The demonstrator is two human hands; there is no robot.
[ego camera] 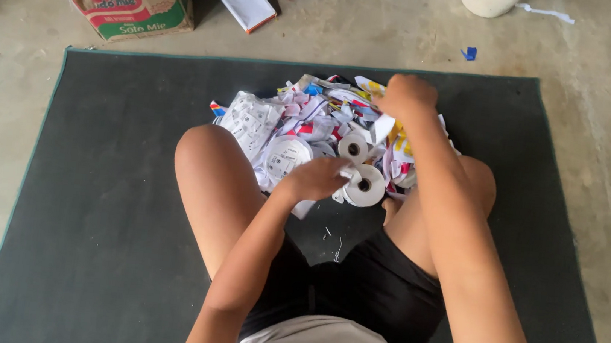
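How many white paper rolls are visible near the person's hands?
2. One roll stands in the pile of paper scraps, below the right hand. The other roll is touched by the left hand. More may be hidden under the scraps.

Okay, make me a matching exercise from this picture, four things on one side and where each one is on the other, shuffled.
1. left hand
2. right hand
3. cardboard box
4. blue paper scrap

A. bare concrete beyond the mat's far edge, toward the right
B. on a white tape roll
C. top left, off the dark mat
D. at the far side of the paper scrap pile

Pairs: 1-B, 2-D, 3-C, 4-A
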